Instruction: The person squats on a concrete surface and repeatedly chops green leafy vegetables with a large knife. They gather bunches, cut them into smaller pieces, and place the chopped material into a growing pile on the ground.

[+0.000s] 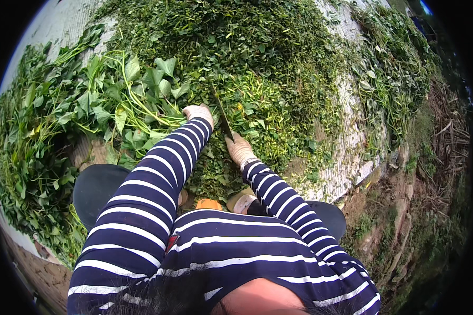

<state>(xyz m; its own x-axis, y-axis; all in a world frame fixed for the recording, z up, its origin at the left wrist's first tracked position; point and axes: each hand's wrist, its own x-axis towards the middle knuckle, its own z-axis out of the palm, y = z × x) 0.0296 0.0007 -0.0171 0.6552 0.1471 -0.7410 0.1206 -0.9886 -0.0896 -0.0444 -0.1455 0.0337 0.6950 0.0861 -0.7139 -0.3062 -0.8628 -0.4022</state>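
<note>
My left hand point(199, 113), in a pale glove, grips a bunch of leafy green vines point(142, 104) whose long stems trail off to the left. In my right hand point(239, 149), also gloved, is the handle of a long-bladed knife point(222, 114). The dark blade points away from me and stands just right of my left hand, among the cut greens. Chopped leaves and stems point(268, 98) lie thickly around and beyond the blade. My fingers hide the knife's handle and the cut end of the bunch.
Uncut vines point(27, 157) are heaped along the left. Another strip of vines point(394, 78) lies at the right, beside a pale ribbed surface point(349, 157). Rough ground with dry stalks point(449, 130) drops away at far right. Near my body are my knees point(98, 193) and an orange object point(209, 204).
</note>
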